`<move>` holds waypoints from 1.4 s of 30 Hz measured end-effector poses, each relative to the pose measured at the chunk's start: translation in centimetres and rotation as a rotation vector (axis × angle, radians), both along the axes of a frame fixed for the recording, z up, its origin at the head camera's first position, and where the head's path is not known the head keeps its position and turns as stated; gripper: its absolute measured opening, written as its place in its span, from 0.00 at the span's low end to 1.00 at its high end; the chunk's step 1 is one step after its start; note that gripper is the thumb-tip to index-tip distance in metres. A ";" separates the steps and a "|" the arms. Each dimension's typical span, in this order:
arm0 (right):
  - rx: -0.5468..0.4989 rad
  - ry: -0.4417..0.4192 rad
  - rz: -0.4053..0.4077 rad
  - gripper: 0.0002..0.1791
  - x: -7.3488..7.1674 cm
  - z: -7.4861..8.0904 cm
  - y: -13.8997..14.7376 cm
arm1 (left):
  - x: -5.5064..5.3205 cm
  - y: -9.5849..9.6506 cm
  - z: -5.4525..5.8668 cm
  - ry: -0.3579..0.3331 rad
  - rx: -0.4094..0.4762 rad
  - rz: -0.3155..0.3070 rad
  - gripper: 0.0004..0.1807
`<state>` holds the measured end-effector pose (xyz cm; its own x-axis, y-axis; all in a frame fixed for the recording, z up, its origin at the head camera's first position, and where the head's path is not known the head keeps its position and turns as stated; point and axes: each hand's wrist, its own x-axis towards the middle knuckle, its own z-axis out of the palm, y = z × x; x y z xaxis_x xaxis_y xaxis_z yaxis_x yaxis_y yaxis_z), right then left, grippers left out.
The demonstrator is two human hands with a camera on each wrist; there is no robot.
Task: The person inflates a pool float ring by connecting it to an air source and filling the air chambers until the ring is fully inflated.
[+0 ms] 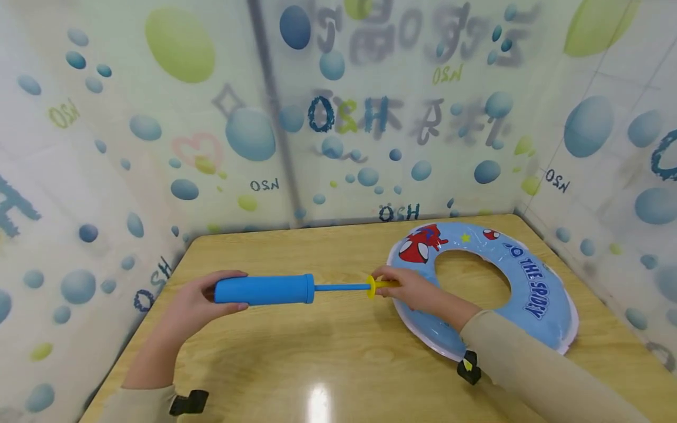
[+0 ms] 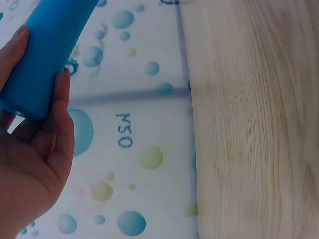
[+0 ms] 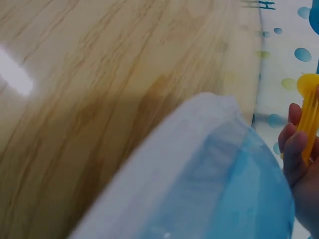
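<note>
A blue hand pump [image 1: 270, 290] is held level above the table, its blue rod [image 1: 341, 288] drawn out to the right. My left hand [image 1: 203, 299] grips the barrel's left end; in the left wrist view the fingers and thumb wrap the blue barrel [image 2: 47, 55]. My right hand [image 1: 409, 288] holds the yellow handle [image 1: 378, 285] at the rod's end. The right wrist view shows fingers curled round that yellow handle [image 3: 310, 117]. Behind and below the right hand lies a light blue inflated swim ring [image 1: 534, 282] with red cartoon figures and lettering.
The wooden table [image 1: 328, 341] has its back edge against a wall covering [image 1: 365, 147] printed with blue and green bubbles. Black straps [image 1: 189, 402] sit on both wrists. The swim ring takes up the table's right side, under the right forearm.
</note>
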<state>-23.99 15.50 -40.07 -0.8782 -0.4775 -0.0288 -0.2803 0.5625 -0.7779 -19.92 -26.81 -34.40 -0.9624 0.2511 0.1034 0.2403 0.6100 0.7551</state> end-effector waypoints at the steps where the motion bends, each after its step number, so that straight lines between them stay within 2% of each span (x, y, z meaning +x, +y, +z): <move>1: -0.008 0.012 -0.003 0.15 -0.1 0.0 -0.2 | -0.2 0.5 0.0 0.009 0.002 -0.004 0.33; 9: -0.014 0.115 0.015 0.15 -0.2 -0.3 -1.8 | -1.2 3.9 -0.7 0.030 0.059 -0.060 0.30; 16: -0.042 0.094 0.006 0.16 0.2 -0.2 -3.1 | -1.6 6.2 -1.3 0.068 0.043 -0.089 0.27; 22: -0.048 0.099 0.012 0.15 0.3 -0.2 -3.6 | -1.8 7.1 -2.1 0.044 0.029 -0.060 0.29; 26: -0.029 0.105 0.007 0.15 0.3 -0.1 -3.5 | -1.6 6.8 -2.4 0.024 0.037 -0.056 0.29; 30: -0.012 0.058 0.010 0.15 0.3 0.1 -3.4 | -1.4 6.0 -2.3 0.007 0.053 -0.075 0.30; 33: -0.028 0.014 0.012 0.15 0.3 0.2 -3.2 | -1.2 5.2 -1.7 0.006 0.055 -0.081 0.30; 42: -0.036 -0.023 -0.002 0.16 0.0 0.7 -1.8 | -0.6 2.5 0.0 0.034 0.024 -0.062 0.31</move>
